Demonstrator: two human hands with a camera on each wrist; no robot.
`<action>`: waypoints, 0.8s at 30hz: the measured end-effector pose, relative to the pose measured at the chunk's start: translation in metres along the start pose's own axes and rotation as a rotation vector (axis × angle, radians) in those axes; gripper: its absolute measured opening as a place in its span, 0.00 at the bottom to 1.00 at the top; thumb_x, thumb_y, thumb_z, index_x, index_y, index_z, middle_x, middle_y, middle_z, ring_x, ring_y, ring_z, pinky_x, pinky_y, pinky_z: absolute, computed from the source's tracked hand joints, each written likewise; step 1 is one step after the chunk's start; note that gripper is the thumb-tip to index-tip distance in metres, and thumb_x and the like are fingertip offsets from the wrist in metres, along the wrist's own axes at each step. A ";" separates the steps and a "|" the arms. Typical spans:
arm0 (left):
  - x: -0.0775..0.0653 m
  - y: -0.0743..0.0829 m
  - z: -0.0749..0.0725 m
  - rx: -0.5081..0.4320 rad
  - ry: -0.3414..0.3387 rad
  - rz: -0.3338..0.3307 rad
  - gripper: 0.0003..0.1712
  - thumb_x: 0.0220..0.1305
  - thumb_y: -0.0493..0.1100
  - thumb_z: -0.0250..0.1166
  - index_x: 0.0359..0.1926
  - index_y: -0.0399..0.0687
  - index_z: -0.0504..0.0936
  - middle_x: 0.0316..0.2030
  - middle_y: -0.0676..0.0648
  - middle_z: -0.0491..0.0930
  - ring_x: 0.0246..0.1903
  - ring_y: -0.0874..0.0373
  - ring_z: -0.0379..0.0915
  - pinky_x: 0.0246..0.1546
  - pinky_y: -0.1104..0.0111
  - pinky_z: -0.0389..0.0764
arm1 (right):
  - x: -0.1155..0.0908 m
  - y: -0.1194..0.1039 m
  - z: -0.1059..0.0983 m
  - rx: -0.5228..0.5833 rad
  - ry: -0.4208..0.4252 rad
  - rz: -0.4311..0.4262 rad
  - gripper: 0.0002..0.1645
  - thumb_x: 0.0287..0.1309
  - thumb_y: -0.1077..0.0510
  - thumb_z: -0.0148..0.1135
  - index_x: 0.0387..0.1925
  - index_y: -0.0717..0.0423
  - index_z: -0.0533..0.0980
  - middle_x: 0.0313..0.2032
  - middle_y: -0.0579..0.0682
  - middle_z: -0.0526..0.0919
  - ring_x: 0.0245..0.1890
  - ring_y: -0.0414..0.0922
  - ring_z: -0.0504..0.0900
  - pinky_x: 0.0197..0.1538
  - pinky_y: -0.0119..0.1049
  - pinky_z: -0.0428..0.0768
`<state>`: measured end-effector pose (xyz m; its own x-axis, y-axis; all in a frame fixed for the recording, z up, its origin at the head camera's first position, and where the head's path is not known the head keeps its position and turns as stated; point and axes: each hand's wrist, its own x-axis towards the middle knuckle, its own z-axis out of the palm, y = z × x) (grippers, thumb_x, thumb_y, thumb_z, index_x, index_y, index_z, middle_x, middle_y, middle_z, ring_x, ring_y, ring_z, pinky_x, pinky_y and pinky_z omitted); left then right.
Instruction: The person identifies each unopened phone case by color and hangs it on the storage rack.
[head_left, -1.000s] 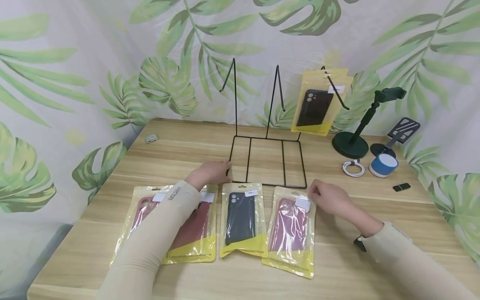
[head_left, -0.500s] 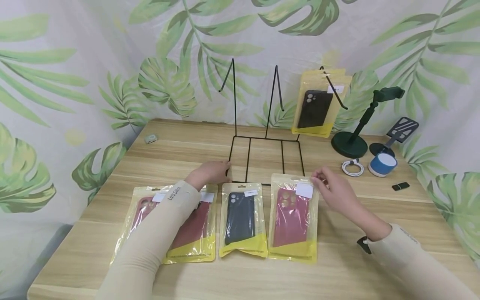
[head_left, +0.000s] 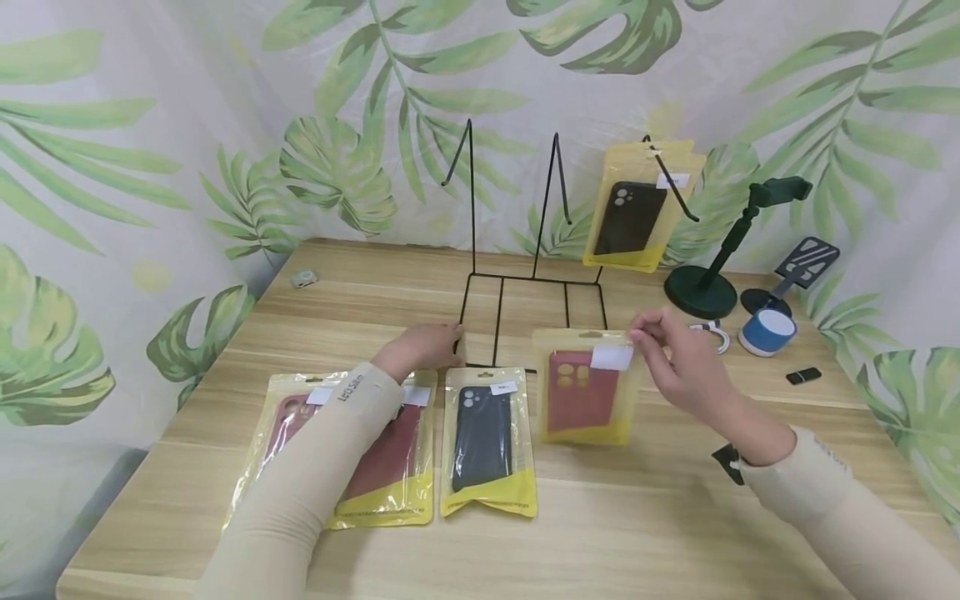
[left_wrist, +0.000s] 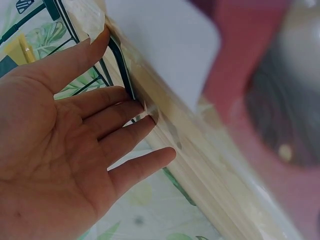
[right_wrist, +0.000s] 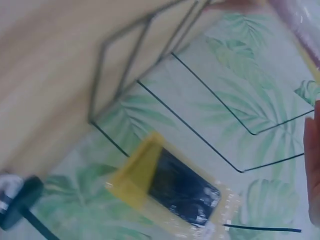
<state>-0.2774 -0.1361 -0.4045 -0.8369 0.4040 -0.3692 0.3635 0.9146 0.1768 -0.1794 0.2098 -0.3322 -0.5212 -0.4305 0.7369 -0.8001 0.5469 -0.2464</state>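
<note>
My right hand (head_left: 686, 367) pinches the top right corner of a clear-and-yellow bag with a red phone case (head_left: 581, 392). The bag hangs upright above the table, in front of the black wire display rack (head_left: 472, 200). In the right wrist view, only part of that hand (right_wrist: 312, 160) shows at the right edge. My left hand (head_left: 420, 348) holds the rack's front left corner; in the left wrist view its thumb and forefinger lie either side of the wire (left_wrist: 118, 55). A bagged black phone case (head_left: 480, 437) lies flat between the hands. Bagged red cases (head_left: 386, 454) lie partly under the left forearm.
Bagged dark phone cases (head_left: 630, 217) hang from the rack's right hook. Farther right stand a green phone holder (head_left: 701, 290), a grey stand (head_left: 806, 262) and a blue-and-white cylinder (head_left: 767, 332). A white cable coil (head_left: 722, 337) and a black stick (head_left: 804, 376) lie nearby.
My right hand has lifted the red phone case in its bag off the table, raising it toward the rack. My left hand has stayed at the rack's corner.
</note>
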 end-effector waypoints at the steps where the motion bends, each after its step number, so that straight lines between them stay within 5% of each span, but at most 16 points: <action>1: 0.000 0.000 0.000 -0.001 0.000 0.001 0.42 0.71 0.54 0.60 0.76 0.39 0.56 0.76 0.38 0.54 0.73 0.41 0.56 0.74 0.49 0.59 | 0.006 0.000 0.000 -0.010 0.024 -0.031 0.17 0.74 0.54 0.51 0.39 0.67 0.71 0.28 0.55 0.84 0.22 0.39 0.78 0.27 0.23 0.75; 7: -0.002 0.001 0.000 -0.004 0.002 0.000 0.42 0.71 0.54 0.60 0.76 0.39 0.56 0.76 0.38 0.55 0.73 0.41 0.56 0.74 0.50 0.59 | 0.042 0.000 0.000 -0.110 0.155 -0.076 0.19 0.75 0.51 0.50 0.39 0.67 0.71 0.27 0.58 0.86 0.20 0.48 0.83 0.20 0.34 0.75; 15: -0.005 0.005 -0.001 -0.007 -0.015 -0.004 0.42 0.71 0.54 0.59 0.77 0.41 0.54 0.76 0.40 0.53 0.75 0.43 0.53 0.75 0.51 0.58 | 0.075 -0.001 -0.001 -0.129 0.165 -0.019 0.07 0.65 0.68 0.59 0.41 0.68 0.70 0.27 0.60 0.84 0.14 0.44 0.72 0.20 0.25 0.65; 24: -0.007 0.004 -0.004 0.004 -0.021 -0.015 0.41 0.72 0.54 0.59 0.76 0.40 0.55 0.76 0.40 0.54 0.75 0.44 0.53 0.74 0.52 0.59 | 0.096 0.002 0.010 -0.108 0.225 0.014 0.05 0.68 0.68 0.55 0.41 0.68 0.70 0.21 0.56 0.80 0.14 0.40 0.65 0.17 0.28 0.54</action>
<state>-0.2718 -0.1356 -0.3976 -0.8335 0.3902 -0.3911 0.3527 0.9207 0.1671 -0.2340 0.1623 -0.2683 -0.4432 -0.2580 0.8585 -0.7506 0.6304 -0.1980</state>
